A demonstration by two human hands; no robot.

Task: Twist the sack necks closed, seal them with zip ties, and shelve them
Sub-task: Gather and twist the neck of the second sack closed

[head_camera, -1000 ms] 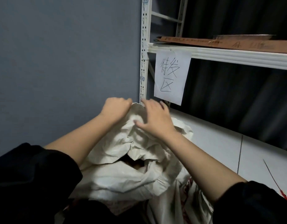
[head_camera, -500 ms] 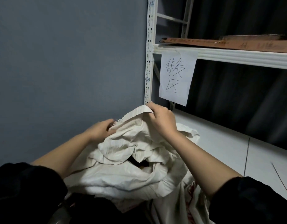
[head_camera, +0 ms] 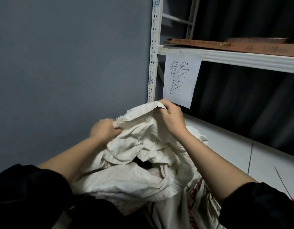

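A white woven sack (head_camera: pixel 136 176) with red print on its side stands in front of me, its mouth crumpled and partly open with a dark gap in the middle. My left hand (head_camera: pixel 105 131) grips a frayed edge of the sack's mouth on the left. My right hand (head_camera: pixel 171 116) pinches the rim higher up on the right and lifts it. No zip tie is in view.
A white metal rack stands to the right, its perforated upright (head_camera: pixel 153 52) just behind the sack. A handwritten paper sign (head_camera: pixel 181 78) hangs from the upper shelf (head_camera: pixel 242 58), which carries flat cardboard (head_camera: pixel 234 45). The lower white shelf board (head_camera: pixel 234 146) lies beside the sack. A grey wall is at left.
Both hands have shifted along the sack's rim: the left dropped lower and to the left, the right took the rim's top edge and raised it. The mouth is pulled wider.
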